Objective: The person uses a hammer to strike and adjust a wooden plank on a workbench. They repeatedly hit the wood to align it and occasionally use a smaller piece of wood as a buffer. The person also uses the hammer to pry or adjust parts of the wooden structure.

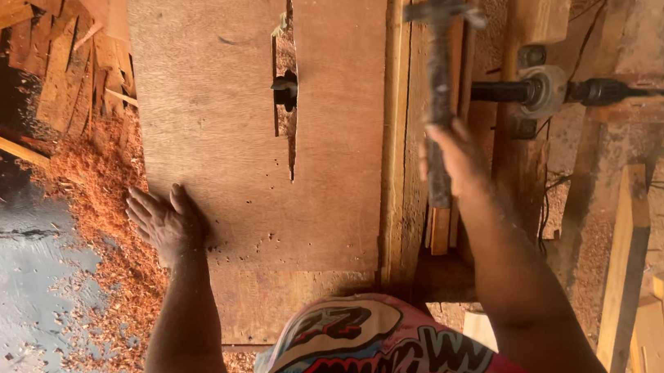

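1. Head view showed the hammer [442, 76] upright in my right hand [452, 153], its dark metal head raised above the strip of wood [460, 0] that ran along the right edge of the counter [210, 84].
2. My right hand was closed around the lower part of the handle, fingers wrapped tight, with the end of the handle sticking out below my fist.
3. My left hand [163, 221] lay flat and open on the left edge of the counter's plywood top, fingers spread, holding nothing and only pressing down on the board.
4. To do the strike well, I judged I needed to keep the grip low on the handle for swing, bring the head down square rather than at a slant, and keep that left palm well apart from the landing spot, as it was.
5. I could not tell from the picture what exactly the hammer was aimed at; no nail showed clearly.
6. Near the middle of the top was a narrow slot [286, 84] with a dark saw blade part showing in it, between my two hands.
7. To the right of the hammer a motor shaft [577, 91] with a pale pulley lay across the wooden frame.
8. Reddish sawdust [94, 195] was heaped on the floor left of the counter, with offcut planks [64, 66] stacked beyond it.
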